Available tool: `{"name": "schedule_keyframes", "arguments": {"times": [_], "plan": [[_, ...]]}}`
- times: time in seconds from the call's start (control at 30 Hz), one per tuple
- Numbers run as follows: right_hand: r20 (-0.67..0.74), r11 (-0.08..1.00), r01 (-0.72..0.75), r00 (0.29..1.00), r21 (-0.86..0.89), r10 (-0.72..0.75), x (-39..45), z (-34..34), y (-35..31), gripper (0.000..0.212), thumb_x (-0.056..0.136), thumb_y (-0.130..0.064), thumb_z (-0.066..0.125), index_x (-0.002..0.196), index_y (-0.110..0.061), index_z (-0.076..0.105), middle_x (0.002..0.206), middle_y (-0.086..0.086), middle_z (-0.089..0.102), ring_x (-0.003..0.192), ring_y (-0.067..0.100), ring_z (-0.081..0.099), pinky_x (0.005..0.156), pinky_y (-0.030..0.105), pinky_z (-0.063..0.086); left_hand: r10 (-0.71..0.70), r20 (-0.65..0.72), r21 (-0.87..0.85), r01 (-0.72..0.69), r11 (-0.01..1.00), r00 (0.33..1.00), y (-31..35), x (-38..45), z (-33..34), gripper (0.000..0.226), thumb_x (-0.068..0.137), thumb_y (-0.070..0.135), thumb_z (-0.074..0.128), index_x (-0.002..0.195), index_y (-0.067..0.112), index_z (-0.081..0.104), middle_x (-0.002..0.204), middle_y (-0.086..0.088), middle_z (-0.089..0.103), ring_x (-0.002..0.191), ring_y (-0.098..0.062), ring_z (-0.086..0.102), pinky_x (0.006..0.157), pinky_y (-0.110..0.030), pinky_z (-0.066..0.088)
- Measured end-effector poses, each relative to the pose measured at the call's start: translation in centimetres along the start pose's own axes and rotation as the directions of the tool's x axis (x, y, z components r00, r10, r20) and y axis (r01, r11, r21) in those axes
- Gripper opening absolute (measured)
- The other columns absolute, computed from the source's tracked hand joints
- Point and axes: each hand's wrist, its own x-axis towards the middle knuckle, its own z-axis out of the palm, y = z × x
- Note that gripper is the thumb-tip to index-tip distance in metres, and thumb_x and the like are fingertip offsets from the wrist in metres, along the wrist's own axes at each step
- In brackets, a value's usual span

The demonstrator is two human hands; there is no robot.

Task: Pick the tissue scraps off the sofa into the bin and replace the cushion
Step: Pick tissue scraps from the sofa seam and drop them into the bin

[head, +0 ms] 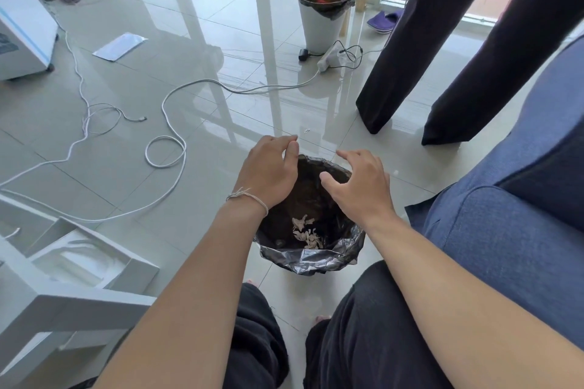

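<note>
A small bin lined with a black bag (316, 257) stands on the floor between my knees. White tissue scraps (306, 232) lie at its bottom. Both hands hover over the bin's mouth. My left hand (270, 167) is above its left rim, fingers loosely curled and holding nothing. My right hand (357, 185) is above its right rim, fingers spread and relaxed, also holding nothing. The blue sofa (512, 230) fills the right side; no cushion or scraps are visible on the part I see.
A person in dark trousers (442, 50) stands near the sofa. A second white bin (324, 12) stands further off by a power strip (328, 57). White cables (170, 148) loop across the tiled floor. A white table with an open box (79, 259) is at left.
</note>
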Motion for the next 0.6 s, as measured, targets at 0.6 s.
{"name": "schedule_keyframes", "arguments": {"times": [0.6], "plan": [[-0.123,0.992,-0.067,0.991,-0.111,0.053,-4.1,-15.1,11.1,0.069,0.087,-0.045,0.071,0.145,-0.013,0.051,0.139,0.003,0.055,0.132,0.027,0.043,0.111,0.040,0.039,0.226,0.192,-0.081,-0.214,0.974,0.955,13.7,-4.7,8.3,0.051,0.107,0.041,0.029,0.152,0.018,0.039,0.146,-0.005,0.050,0.137,-0.017,0.042,0.103,-0.018,0.023]]}}
